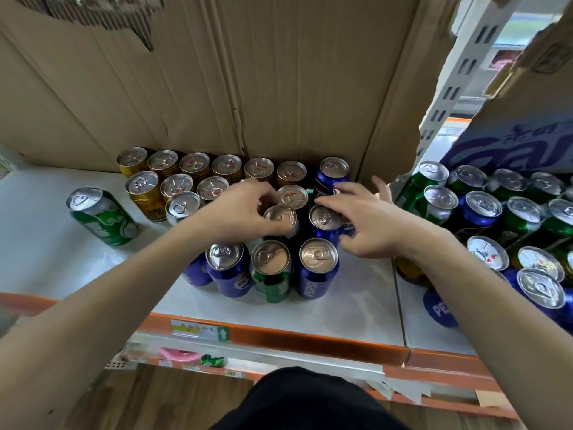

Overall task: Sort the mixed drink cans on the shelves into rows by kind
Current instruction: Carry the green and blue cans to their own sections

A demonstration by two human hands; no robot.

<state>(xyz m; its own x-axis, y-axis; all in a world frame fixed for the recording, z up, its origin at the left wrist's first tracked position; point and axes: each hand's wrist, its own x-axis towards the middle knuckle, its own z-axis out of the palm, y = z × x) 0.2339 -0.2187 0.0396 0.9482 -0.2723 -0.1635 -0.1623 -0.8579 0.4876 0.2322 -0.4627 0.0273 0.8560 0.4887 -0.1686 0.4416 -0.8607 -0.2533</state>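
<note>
Gold cans (195, 164) stand in two rows at the back of the white shelf (350, 305). My left hand (238, 209) is closed on the rim of a silver-topped can (280, 217) in the middle cluster; its body is hidden. My right hand (372, 221) curls round a blue can (325, 219), index finger behind it and thumb in front. Another blue can (333, 170) stands at the back. At the front stand a blue can (226, 268), a green can (272, 274) and a second blue can (317, 271). One green can (100, 218) stands alone at the left.
A cardboard sheet (248, 72) backs the shelf. The shelf section to the right holds several mixed green, blue and gold cans (483, 209). An orange rail (310, 336) with a price label edges the front. A lower shelf shows beneath it.
</note>
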